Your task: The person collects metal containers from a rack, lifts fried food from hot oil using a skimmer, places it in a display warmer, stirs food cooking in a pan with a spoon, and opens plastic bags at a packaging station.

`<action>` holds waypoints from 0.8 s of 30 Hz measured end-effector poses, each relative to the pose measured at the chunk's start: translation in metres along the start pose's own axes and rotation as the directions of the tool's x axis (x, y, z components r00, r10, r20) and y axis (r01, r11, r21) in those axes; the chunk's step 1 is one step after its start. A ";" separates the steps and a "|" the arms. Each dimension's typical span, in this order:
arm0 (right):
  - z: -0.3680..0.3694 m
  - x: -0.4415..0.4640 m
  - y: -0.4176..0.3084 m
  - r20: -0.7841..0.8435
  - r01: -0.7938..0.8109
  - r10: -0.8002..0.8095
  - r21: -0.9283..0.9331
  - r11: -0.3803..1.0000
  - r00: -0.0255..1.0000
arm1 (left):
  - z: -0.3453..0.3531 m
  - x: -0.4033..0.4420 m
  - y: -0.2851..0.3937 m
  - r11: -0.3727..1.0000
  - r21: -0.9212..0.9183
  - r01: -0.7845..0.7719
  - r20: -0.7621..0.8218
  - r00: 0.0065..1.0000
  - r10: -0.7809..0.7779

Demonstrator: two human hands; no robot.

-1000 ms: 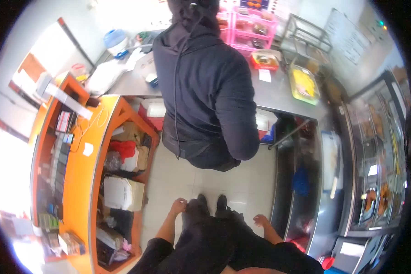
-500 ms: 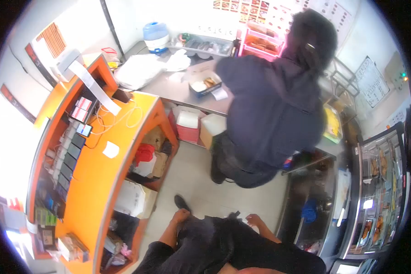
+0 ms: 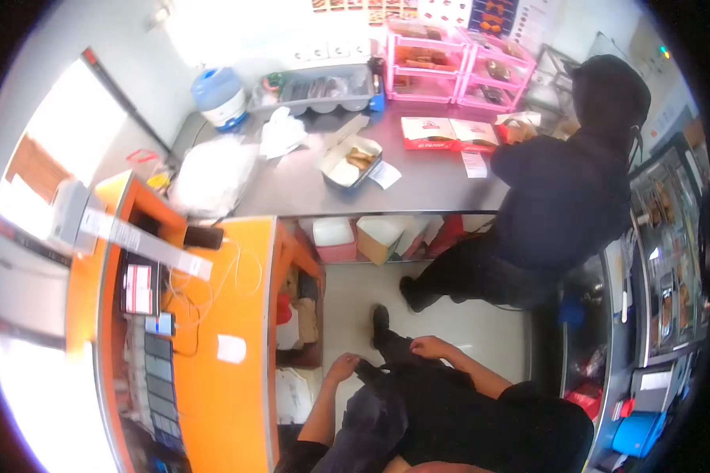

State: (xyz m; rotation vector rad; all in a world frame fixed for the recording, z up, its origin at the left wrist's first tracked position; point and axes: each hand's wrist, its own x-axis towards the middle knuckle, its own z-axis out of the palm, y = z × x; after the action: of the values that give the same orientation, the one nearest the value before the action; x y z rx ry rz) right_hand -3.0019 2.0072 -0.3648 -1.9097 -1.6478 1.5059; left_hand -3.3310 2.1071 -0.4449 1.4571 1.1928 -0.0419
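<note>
My left hand (image 3: 343, 368) is closed at the front of my dark clothing (image 3: 402, 402); it seems to pinch a dark edge of cloth. To its right, my right hand (image 3: 431, 347) hangs above my dark trousers, its fingers curled; whatever they may hold is too small to tell. Ahead on the steel counter (image 3: 292, 189) stands an open box with food (image 3: 353, 163), a paper slip beside it. Two red and white boxes (image 3: 450, 132) sit farther right, with another slip at their front edge.
A co-worker in dark clothes (image 3: 564, 201) leans over the counter at the right. An orange desk (image 3: 237, 394) with a printer and phones runs along the left. Pink drawers (image 3: 426, 67) stand at the back. A glass display case (image 3: 667, 252) is at the far right.
The co-worker has moved right, uncovering the red and white boxes and pink drawers. My view has turned and come closer to the counter. Both my hands have moved up in view.
</note>
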 end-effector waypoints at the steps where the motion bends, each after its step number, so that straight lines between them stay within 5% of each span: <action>1: -0.004 0.009 -0.005 0.009 0.015 -0.016 0.035 0.999 1.000 | -0.009 0.014 0.017 0.999 0.029 -0.031 0.015 0.999 0.031; 4: -0.022 0.037 -0.016 -0.005 0.012 -0.012 0.046 0.999 1.000 | -0.047 0.031 0.122 0.997 0.066 -0.040 0.148 0.989 0.030; 5: -0.030 0.046 -0.020 -0.054 0.015 -0.010 0.097 0.995 0.998 | -0.056 0.044 0.142 0.970 0.181 -0.163 0.120 0.983 0.143; 10: -0.127 0.099 -0.063 -0.345 0.153 -0.038 0.313 0.937 0.938 | -0.102 0.103 0.258 0.937 0.192 -0.290 0.151 0.953 0.264; 16: -0.263 0.147 -0.082 -0.797 0.265 0.057 0.266 0.927 0.601 | -0.136 0.181 0.438 0.845 -0.010 -0.535 0.242 0.818 0.521; 21: -0.358 0.184 -0.059 -0.961 0.064 0.072 0.093 0.994 0.267 | -0.125 0.255 0.615 0.632 0.029 -0.775 0.309 0.608 0.731; 24: -0.382 0.204 -0.033 -0.974 -0.133 0.112 0.087 0.987 0.195 | -0.081 0.359 0.684 0.480 0.007 -0.877 0.214 0.470 0.856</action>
State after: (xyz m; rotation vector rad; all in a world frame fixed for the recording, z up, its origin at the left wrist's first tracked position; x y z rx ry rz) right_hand -2.7559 2.3550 -0.2778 -2.2074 -0.8163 -0.0237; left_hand -2.7550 2.5393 -0.1537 1.9799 0.1592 0.4703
